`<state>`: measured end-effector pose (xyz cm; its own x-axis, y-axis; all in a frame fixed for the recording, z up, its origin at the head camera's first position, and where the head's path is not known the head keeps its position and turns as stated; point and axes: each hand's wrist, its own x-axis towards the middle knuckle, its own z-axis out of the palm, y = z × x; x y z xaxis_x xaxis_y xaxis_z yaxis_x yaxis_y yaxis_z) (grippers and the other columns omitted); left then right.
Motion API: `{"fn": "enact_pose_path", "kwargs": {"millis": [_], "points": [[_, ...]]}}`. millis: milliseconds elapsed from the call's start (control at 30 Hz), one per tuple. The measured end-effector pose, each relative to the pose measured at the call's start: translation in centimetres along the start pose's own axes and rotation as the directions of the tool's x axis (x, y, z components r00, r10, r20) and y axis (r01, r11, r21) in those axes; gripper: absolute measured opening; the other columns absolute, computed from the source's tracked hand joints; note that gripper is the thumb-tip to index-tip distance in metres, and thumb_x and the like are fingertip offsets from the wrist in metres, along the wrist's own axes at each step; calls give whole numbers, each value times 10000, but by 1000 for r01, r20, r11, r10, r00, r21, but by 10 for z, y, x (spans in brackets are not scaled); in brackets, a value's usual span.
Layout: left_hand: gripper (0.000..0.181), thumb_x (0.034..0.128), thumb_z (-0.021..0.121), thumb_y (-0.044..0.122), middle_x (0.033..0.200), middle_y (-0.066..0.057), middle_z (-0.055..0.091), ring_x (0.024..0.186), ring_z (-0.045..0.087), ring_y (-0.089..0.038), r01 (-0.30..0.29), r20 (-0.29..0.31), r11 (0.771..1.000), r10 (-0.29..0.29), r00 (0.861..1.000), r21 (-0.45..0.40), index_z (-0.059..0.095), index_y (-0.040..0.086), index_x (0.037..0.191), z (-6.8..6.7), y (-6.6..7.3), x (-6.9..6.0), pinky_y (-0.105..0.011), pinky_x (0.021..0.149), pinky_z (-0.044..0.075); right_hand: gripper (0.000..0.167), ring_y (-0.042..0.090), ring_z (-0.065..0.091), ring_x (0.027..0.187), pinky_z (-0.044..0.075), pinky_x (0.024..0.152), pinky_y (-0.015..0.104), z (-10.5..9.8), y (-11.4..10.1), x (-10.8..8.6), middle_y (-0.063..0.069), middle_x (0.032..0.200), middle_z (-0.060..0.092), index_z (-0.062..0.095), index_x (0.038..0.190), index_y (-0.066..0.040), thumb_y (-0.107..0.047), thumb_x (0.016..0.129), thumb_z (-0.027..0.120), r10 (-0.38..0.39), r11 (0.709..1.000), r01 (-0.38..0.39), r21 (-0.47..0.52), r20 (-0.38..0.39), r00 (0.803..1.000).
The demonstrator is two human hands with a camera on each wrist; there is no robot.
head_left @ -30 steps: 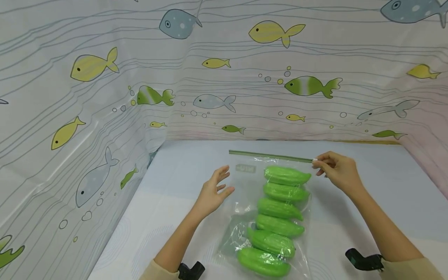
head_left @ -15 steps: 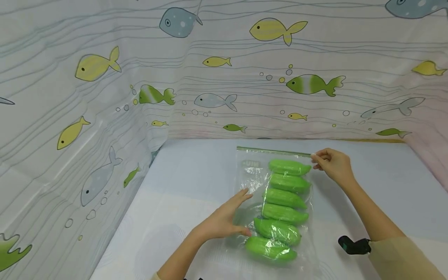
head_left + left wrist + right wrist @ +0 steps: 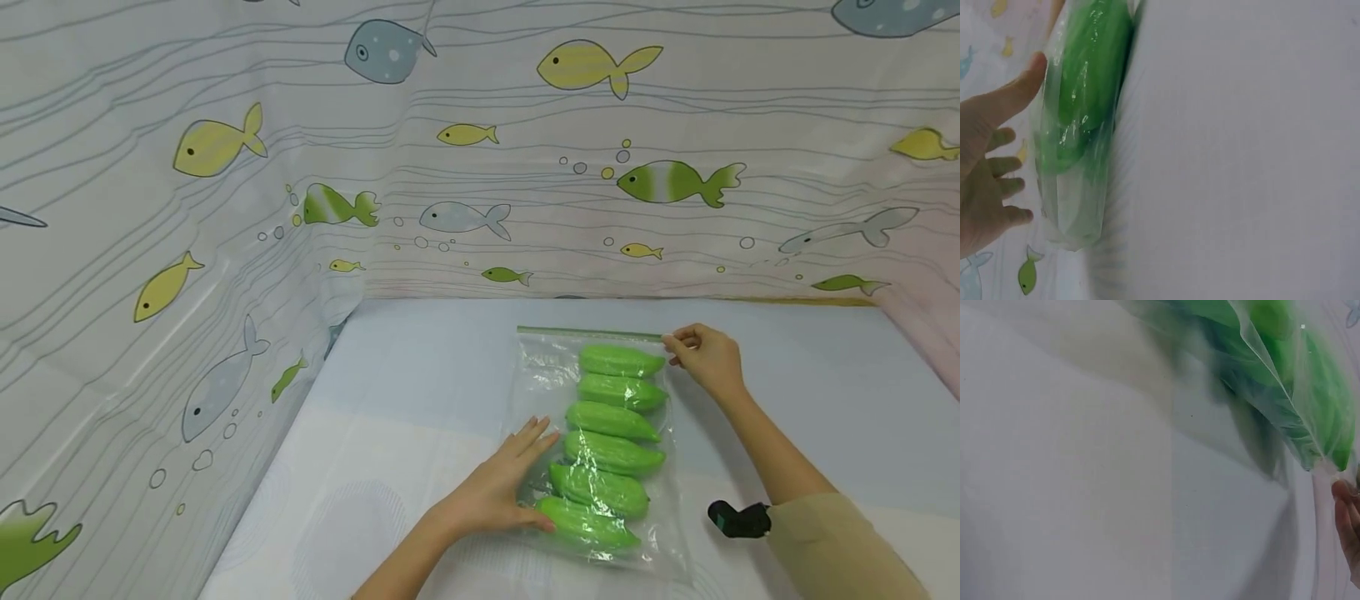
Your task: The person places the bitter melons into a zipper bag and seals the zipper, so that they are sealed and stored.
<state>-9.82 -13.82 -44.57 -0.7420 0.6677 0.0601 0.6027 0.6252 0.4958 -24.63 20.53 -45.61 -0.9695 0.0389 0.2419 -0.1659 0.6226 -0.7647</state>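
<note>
A clear zip bag [image 3: 543, 383] with a green strip [image 3: 585, 332] along its far edge stands over the table. Several light green, elongated vegetables [image 3: 611, 452] with pointed ends are stacked in a column inside; their exact kind is unclear. My right hand [image 3: 707, 357] pinches the strip's right end between thumb and fingertips. My left hand [image 3: 498, 492] is at the bag's lower left side, its fingers spread and the thumb by the lowest vegetable. In the left wrist view, the thumb [image 3: 1025, 84] comes up beside the plastic; whether it presses there is hard to tell.
A pale table [image 3: 420, 367] with a white and light blue surface lies under the bag. A curtain [image 3: 405, 175] printed with fish hangs behind and along the left. A black wrist device [image 3: 738, 519] sits at my right sleeve [image 3: 832, 533].
My left hand has come from beside the bag's upper left down to its lower left side. The bag has shifted a little right. My right hand keeps hold of the strip's end.
</note>
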Motion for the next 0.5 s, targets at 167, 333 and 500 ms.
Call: {"fn": "enact_pose_path", "kwargs": {"millis": [167,333,500], "points": [[1190,608,848,487,1585,-143,157,1450,121,-284,-24,-29,999,26,999,46,207,107,1535,2,1,1,-525,1132,225,393,265,691,645,508,473,193,-2,4,-4,262,899,689,608,1043,114,-269,953,621,12,1000,-12,2,15,1000],[1196,601,825,552,1584,-135,172,1448,135,-282,-67,-39,993,72,997,100,226,94,1529,5,1,5,-546,1125,229,412,229,687,623,498,482,191,-5,11,-10,254,890,692,608,1045,109,-294,957,611,25,1000,-24,-18,24,999],[1136,630,826,514,1583,-114,183,1450,139,-268,-14,-71,992,23,997,125,256,103,1523,0,-1,8,-537,1132,225,395,187,671,596,459,509,186,-12,22,-17,205,832,707,623,1027,92,-296,954,614,15,997,-13,-71,20,1000]]}}
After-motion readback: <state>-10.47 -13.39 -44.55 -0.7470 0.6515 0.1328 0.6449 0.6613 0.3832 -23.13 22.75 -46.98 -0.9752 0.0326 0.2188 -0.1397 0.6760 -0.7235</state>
